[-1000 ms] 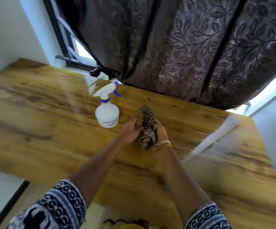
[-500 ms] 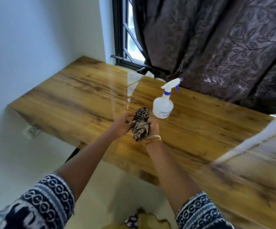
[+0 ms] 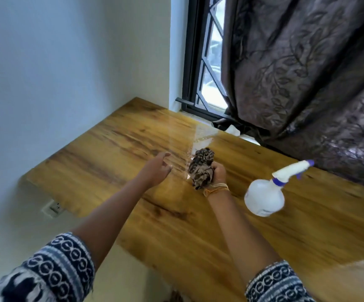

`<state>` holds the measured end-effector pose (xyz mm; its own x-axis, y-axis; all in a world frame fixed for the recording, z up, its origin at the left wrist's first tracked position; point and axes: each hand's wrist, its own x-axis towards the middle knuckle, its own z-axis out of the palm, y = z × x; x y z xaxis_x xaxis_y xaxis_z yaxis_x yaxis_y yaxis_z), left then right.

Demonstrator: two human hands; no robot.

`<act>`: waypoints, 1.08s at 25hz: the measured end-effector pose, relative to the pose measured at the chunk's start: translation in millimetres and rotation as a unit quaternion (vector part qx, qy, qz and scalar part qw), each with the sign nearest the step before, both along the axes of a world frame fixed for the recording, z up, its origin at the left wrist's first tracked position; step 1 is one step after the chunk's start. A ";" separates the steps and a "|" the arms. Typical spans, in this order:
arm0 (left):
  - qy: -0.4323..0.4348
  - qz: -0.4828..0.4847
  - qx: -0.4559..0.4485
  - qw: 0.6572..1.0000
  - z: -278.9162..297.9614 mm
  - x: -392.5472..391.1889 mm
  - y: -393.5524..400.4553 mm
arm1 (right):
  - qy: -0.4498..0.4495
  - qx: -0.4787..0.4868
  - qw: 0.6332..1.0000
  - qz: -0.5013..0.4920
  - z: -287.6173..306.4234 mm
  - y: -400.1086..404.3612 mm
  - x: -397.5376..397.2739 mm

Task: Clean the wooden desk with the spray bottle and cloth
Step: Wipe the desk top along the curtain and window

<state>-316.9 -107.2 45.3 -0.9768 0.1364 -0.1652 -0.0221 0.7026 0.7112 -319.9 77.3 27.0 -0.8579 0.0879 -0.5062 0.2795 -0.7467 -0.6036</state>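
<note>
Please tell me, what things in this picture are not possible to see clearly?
- Spray bottle label, head view: motion blur makes it unreadable.
- Right hand palm: the bunched cloth covers it.
- Wooden desk, right end: cut off by the frame edge.
- Window: mostly hidden behind the curtain.

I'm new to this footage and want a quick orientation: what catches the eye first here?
The right hand gripping a bunched, patterned cloth above the middle of the glossy wooden desk. Right of it stands a white spray bottle; the left hand hovers open beside the cloth.
</note>
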 end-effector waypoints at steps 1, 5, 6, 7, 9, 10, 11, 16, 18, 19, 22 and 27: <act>0.002 0.003 -0.001 1.000 -2.4 -14.1 -5.9 | 0.003 0.001 1.000 -0.004 -0.1 -0.8 -16.9; 0.009 -0.009 -0.035 0.999 -4.1 -64.9 -22.4 | -0.007 0.040 0.999 0.011 9.9 -4.1 -80.6; 0.013 -0.013 -0.046 0.999 -5.1 -82.6 -24.9 | -0.005 0.038 0.999 0.023 14.6 -7.3 -95.4; 0.019 -0.017 -0.057 0.998 -6.2 -99.3 -26.3 | -0.001 0.035 0.999 0.034 14.8 -8.6 -110.6; 0.034 -0.025 -0.080 0.996 -11.4 -134.6 -26.7 | -0.018 0.028 0.998 0.048 17.9 -9.8 -140.5; 0.046 -0.032 -0.097 0.994 -14.3 -153.0 -26.4 | -0.029 0.027 0.998 0.041 18.7 -11.3 -157.4; 0.061 -0.044 -0.121 0.990 -16.5 -174.3 -26.8 | -0.031 0.020 0.999 0.032 18.1 -14.1 -177.2; 0.038 -0.131 -0.276 0.952 -34.0 -272.3 -41.9 | 0.025 0.461 0.879 0.115 -4.0 -37.7 -285.1; -0.001 -0.167 -0.337 0.927 -44.8 -293.5 -46.0 | 0.026 0.674 0.697 0.242 -12.5 -55.0 -311.0; -0.001 -0.179 -0.367 0.913 -49.8 -298.0 -45.4 | 0.023 0.733 0.618 0.284 -16.2 -64.1 -322.2; 0.000 -0.182 -0.410 0.894 -53.0 -303.0 -36.6 | 0.012 0.761 0.549 0.345 -15.6 -80.1 -352.0; -0.048 -0.184 -0.463 0.866 -42.9 -311.2 -28.6 | 0.021 0.776 0.528 0.345 -17.4 -61.9 -348.2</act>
